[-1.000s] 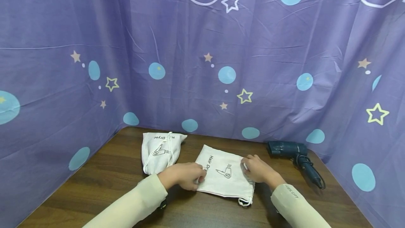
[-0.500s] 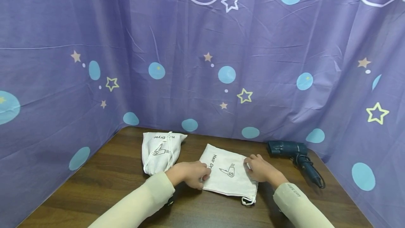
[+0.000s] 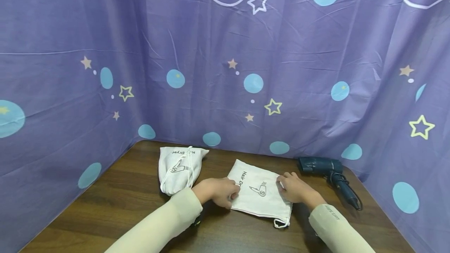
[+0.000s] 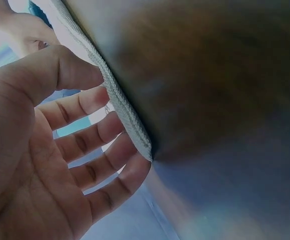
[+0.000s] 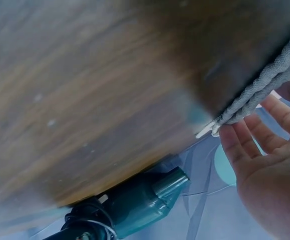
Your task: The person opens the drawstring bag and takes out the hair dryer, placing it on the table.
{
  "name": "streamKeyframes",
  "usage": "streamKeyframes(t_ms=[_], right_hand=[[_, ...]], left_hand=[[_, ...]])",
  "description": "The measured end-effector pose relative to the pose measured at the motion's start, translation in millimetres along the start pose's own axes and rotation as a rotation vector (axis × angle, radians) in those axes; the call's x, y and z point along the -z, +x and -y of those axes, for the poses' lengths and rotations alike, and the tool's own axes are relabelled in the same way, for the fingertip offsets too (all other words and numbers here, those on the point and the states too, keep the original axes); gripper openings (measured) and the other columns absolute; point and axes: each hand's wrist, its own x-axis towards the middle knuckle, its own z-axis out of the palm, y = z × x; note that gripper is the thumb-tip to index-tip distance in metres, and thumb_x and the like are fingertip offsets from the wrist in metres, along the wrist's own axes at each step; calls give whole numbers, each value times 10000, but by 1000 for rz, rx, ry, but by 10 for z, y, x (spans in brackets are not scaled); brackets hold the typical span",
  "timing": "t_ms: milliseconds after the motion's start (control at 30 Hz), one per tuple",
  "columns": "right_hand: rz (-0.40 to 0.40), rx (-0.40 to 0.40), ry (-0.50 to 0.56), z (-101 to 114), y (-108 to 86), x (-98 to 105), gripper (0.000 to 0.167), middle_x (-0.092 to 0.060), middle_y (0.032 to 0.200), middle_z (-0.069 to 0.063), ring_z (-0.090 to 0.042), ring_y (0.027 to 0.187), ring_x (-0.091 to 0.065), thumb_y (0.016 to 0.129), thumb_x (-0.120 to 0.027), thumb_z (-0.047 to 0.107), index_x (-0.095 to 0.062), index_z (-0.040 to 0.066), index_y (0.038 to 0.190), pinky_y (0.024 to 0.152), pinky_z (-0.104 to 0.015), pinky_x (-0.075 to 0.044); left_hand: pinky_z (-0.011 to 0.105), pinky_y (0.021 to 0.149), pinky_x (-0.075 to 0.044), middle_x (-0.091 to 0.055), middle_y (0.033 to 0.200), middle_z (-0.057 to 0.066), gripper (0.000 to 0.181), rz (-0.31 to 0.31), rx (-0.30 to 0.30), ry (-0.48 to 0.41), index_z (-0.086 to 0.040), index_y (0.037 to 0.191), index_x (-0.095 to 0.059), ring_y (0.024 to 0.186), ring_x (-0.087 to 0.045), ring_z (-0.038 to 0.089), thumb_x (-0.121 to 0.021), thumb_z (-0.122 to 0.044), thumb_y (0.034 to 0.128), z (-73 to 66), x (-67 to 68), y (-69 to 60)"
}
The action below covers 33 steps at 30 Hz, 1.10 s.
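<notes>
Drawstring bag (image 3: 259,190) is lying flat on the bench (image 3: 228,237), left grip (image 3: 220,191) and right grip (image 3: 295,188) both pretty loose, relaxed fingertips just resting on opposite ends.

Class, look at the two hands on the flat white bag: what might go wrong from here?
The left sleeve looks very near the bag on the left and might nudge it. The left hand and right hand touch the middle bag only at its sides, so its cloth could bunch up. A drawstring loop sticks out at the middle bag's near corner and may catch on something.
</notes>
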Motion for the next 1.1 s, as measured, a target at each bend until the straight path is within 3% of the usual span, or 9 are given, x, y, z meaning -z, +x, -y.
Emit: streamKeyframes(t_ms=[567, 1100], right_hand=[[0, -10, 7, -245, -125, 48, 259, -625, 1113, -145, -334, 975, -538, 900, -683, 78, -672, 31, 1154, 879, -525, -479], [-45, 0, 0, -413, -222, 60, 241, -636, 1060, -150, -354, 949, -558, 894, -685, 80, -677, 18, 1126, 857, -515, -481]], left_hand=[[207, 645, -390, -494, 791, -86, 225, 18, 4, 18, -169, 849, -601, 732, -477, 67, -805, -231, 778, -80, 42, 319], [207, 660, -400, -496, 783, -81, 209, 18, 9, 71, -169, 842, -600, 736, -486, 72, -796, -223, 793, -144, 76, 517]])
